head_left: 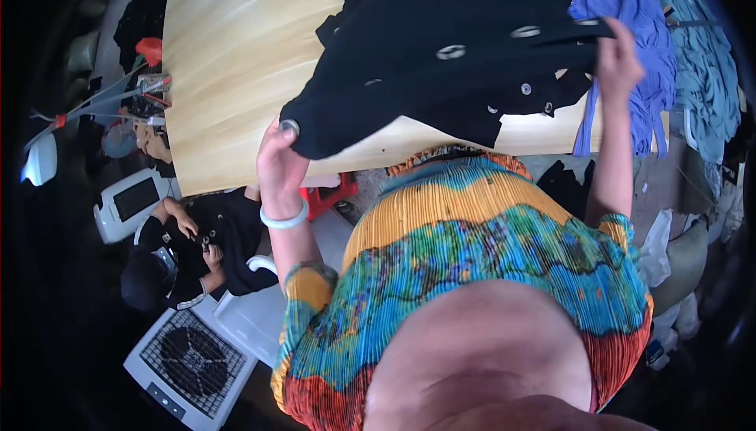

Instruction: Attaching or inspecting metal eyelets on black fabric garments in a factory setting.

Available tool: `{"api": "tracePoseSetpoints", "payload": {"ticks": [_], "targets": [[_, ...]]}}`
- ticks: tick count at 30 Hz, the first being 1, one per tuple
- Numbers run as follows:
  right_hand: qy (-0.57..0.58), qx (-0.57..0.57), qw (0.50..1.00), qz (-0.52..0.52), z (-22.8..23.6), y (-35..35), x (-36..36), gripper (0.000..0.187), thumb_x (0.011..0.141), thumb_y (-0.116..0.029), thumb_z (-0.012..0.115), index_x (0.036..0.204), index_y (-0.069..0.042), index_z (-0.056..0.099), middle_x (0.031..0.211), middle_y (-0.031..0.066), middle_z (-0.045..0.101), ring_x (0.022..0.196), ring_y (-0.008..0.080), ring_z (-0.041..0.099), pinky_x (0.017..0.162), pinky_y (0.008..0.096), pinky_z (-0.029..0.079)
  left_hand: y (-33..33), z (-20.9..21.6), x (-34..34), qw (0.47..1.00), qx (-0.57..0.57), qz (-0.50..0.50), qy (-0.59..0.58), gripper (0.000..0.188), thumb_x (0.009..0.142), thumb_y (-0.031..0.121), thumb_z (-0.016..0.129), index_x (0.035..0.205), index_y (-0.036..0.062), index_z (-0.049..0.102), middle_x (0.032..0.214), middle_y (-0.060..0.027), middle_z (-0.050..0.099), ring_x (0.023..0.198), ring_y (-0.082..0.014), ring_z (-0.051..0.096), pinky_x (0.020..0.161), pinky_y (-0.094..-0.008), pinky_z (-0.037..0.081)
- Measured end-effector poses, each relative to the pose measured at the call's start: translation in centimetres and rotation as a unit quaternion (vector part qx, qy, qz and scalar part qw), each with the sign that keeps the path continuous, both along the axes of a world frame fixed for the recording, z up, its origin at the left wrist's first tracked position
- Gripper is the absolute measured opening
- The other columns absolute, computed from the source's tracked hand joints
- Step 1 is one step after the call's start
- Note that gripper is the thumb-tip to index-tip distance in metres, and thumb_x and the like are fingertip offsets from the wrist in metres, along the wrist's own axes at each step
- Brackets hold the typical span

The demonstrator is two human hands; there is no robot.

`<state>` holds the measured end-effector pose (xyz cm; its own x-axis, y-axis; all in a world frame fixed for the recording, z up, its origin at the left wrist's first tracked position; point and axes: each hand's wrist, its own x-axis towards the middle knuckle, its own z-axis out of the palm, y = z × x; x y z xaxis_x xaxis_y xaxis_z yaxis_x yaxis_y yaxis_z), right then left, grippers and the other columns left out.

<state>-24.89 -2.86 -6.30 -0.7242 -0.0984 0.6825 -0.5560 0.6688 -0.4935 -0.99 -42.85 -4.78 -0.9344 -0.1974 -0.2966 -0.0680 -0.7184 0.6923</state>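
Observation:
A piece of black cloth, apparently a garment, is stretched between my hands above the near edge of the table. Light oval ring-shaped pieces run in a row across it, and several small round metal-looking pieces show lower down at the right. My left hand pinches the cloth's lower left corner, with a round button-like piece at the fingertips. Over at the right, my right hand grips the cloth's edge. Part of the cloth drapes over the tabletop.
Under the cloth lies a pale wooden table. Purple cloth hangs over its right end, beside teal cloth. At the lower left, a seated person handles black cloth near a fan unit. A red stool stands below the table edge.

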Motion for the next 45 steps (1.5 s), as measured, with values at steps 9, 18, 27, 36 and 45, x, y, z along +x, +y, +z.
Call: {"api": "tracePoseSetpoints", "payload": {"ticks": [9,18,27,36,45], "targets": [[-0.124,0.195,0.97,-0.071,-4.2,-0.8,-8.2,0.028,0.08,-0.03,0.053,0.108,-0.03,0.053,0.071,0.0171,0.059,0.067,0.0358,0.058,0.058,0.0424,0.047,2.7,-13.9,-8.7,0.98,0.032,-0.006,-0.197,0.014,0.077,-0.001,0.057,0.088,0.0054,0.053,0.093,-0.0072,0.058,0.094,-0.0179,0.054,0.086,-0.0296,0.042],[-0.198,0.294,0.914,0.196,-11.1,-6.1,0.5,0.02,0.078,-0.025,0.054,0.084,-0.007,0.061,0.084,0.0108,0.061,0.082,0.028,0.058,0.071,0.0368,0.047,2.8,-19.8,-7.0,0.948,-0.086,-0.094,-0.292,0.023,0.074,0.013,0.066,0.083,0.0054,0.047,0.086,-0.0084,0.057,0.079,-0.0192,0.058,0.071,-0.0307,0.048],[-0.257,0.332,0.869,0.262,-14.6,-16.0,5.8,0.025,0.073,-0.024,0.062,0.09,-0.006,0.058,0.085,0.0106,0.057,0.091,0.0254,0.053,0.08,0.0362,0.041,4.9,-17.8,-13.8,0.629,-0.771,-0.095,-0.014,0.041,0.07,0.03,0.065,0.097,0.0,0.057,0.095,-0.0171,0.056,0.091,-0.0322,0.053,0.08,-0.0375,0.043],[-0.269,0.275,0.891,0.24,-15.6,-15.7,7.2,0.019,0.076,-0.018,0.056,0.091,-0.007,0.058,0.081,0.0104,0.056,0.087,0.0264,0.054,0.078,0.0365,0.043,6.8,-19.0,-17.2,0.615,-0.726,-0.305,-0.047,0.052,0.067,0.038,0.066,0.089,-0.0081,0.056,0.096,-0.0224,0.056,0.09,-0.033,0.055,0.08,-0.0376,0.043],[-0.316,0.168,0.907,0.22,-14.6,-16.6,7.5,0.018,0.075,-0.01,0.048,0.09,-0.005,0.056,0.086,0.0166,0.057,0.078,0.0337,0.058,0.072,0.0414,0.047,6.2,-19.0,-16.8,0.742,-0.599,-0.299,-0.022,0.036,0.071,0.027,0.063,0.084,-0.0063,0.057,0.079,-0.0212,0.059,0.077,-0.0321,0.058,0.07,-0.0356,0.044]]}}
